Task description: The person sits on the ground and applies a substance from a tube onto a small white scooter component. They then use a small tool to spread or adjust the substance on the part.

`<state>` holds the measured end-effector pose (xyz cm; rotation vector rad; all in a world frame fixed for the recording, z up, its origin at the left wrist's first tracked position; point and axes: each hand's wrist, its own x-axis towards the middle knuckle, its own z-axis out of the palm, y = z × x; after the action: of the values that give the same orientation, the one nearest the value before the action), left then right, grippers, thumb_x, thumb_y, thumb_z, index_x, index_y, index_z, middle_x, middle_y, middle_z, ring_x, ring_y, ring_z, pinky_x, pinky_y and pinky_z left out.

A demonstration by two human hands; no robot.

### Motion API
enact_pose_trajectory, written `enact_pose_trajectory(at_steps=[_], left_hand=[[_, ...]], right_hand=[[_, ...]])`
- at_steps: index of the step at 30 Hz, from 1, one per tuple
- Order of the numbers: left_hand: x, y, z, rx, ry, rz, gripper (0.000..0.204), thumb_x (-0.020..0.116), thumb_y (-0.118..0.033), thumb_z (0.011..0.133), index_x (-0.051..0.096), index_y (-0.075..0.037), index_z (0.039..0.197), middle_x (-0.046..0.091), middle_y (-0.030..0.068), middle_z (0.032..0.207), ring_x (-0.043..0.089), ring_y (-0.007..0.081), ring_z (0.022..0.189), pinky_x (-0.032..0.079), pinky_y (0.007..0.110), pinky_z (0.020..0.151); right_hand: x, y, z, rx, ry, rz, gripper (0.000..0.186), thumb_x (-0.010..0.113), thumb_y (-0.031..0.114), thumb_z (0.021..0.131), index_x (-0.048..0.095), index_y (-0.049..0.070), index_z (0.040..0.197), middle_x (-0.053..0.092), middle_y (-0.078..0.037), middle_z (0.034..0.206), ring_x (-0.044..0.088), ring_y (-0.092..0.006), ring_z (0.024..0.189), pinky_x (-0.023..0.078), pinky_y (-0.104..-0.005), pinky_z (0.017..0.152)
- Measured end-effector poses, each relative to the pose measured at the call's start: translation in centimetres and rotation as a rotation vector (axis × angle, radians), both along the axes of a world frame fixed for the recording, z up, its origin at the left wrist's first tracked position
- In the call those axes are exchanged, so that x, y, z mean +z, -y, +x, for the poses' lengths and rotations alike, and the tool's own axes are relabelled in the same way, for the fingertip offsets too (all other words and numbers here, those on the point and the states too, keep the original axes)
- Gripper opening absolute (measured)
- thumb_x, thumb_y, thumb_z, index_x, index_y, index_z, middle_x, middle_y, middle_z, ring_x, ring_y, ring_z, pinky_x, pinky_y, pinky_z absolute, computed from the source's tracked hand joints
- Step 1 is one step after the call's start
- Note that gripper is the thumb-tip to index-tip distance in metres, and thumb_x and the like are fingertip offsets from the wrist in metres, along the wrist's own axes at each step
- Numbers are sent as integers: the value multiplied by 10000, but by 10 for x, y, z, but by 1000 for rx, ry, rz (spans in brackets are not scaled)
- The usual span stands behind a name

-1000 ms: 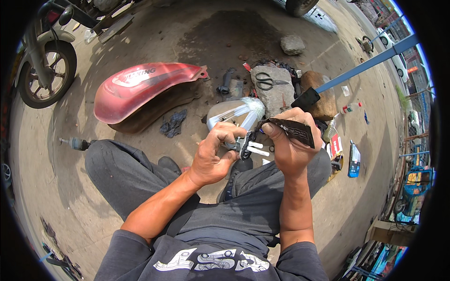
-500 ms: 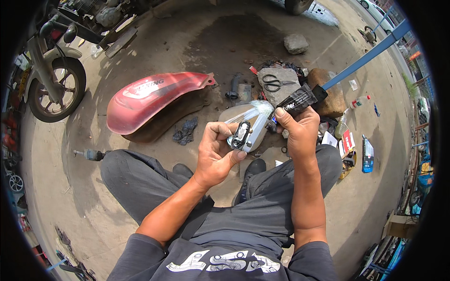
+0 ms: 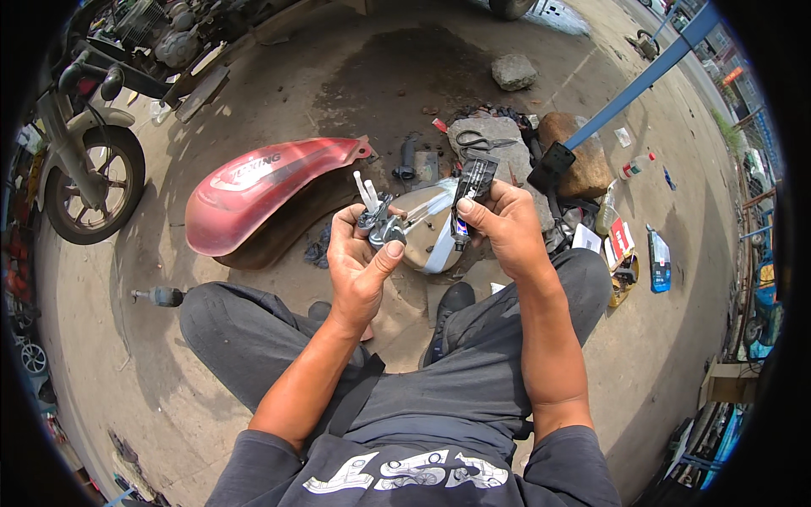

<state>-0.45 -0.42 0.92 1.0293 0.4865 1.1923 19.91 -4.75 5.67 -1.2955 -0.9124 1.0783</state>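
Note:
My left hand (image 3: 355, 275) is closed on a fuel petcock (image 3: 386, 228), a small grey metal valve body with two white tubes standing up from it. In my right hand (image 3: 511, 232) is a black sealant tube (image 3: 475, 180), pinched between thumb and fingers with its narrow end down. The two hands are held apart at about the same height above my lap. Beneath them lies a rounded beige piece (image 3: 420, 249) with clear plastic strips over it, partly hidden by the hands.
A red motorcycle fuel tank (image 3: 266, 190) lies to the left on the concrete. Scissors (image 3: 483, 141) rest on a flat stone (image 3: 507, 165); a blue pole (image 3: 634, 80) slants beyond. A power tool (image 3: 159, 296) is by my left knee. A motorcycle wheel (image 3: 95, 186) stands far left.
My left hand has turned the petcock, so its white tubes now point up instead of its flat black-rimmed face showing. The sealant tube has swung from slanting right to nearly upright.

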Motion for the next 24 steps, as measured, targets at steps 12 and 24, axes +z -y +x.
enact_pose_trajectory(at_steps=[12, 24], left_hand=[[8, -6, -7, 103, -59, -120, 551, 814, -41, 763, 468, -27, 1193, 607, 93, 1064, 568, 126, 923, 481, 265, 828], [10, -2, -7, 134, -161, -68, 476, 734, 34, 759, 466, -31, 1147, 621, 79, 997, 584, 110, 860, 488, 247, 780]], right_hand=[[-7, 3, -14, 537, 177, -156, 128, 684, 88, 871, 668, -31, 913, 605, 23, 742, 513, -55, 700, 440, -260, 615], [-11, 6, -22, 541, 326, -152, 201, 712, 109, 856, 670, -54, 966, 582, 24, 729, 487, -56, 699, 432, -257, 621]])
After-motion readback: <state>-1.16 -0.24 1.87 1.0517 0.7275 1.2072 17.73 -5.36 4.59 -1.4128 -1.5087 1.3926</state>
